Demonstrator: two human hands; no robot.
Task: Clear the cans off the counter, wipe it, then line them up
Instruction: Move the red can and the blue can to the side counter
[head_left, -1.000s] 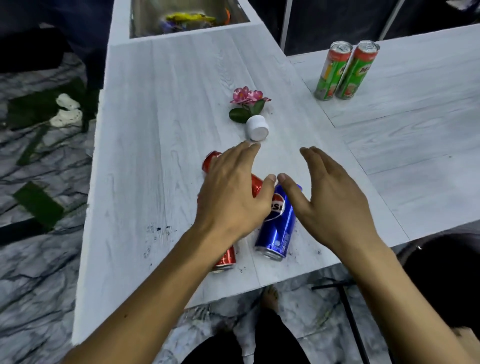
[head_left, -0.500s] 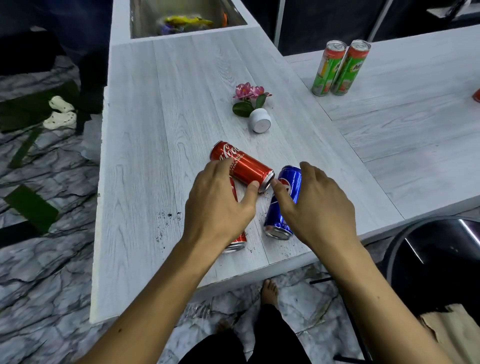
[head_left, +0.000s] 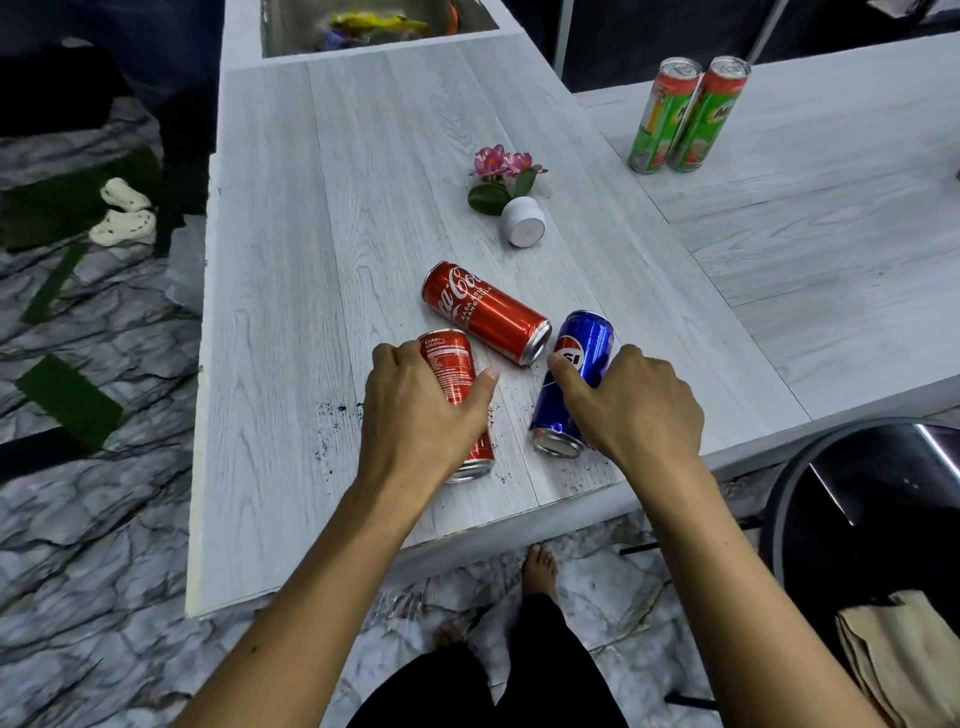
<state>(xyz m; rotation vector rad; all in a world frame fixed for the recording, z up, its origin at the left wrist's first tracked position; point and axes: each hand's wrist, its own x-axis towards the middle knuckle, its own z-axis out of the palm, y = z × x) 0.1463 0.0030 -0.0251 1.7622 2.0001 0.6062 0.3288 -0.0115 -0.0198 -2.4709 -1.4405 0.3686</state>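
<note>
My left hand is wrapped over a red can lying on the counter, fingers curled around it. My right hand grips the blue can the same way. Just beyond both thumbs lies a second red can. Further out, a tipped white pot spills pink flowers.
</note>
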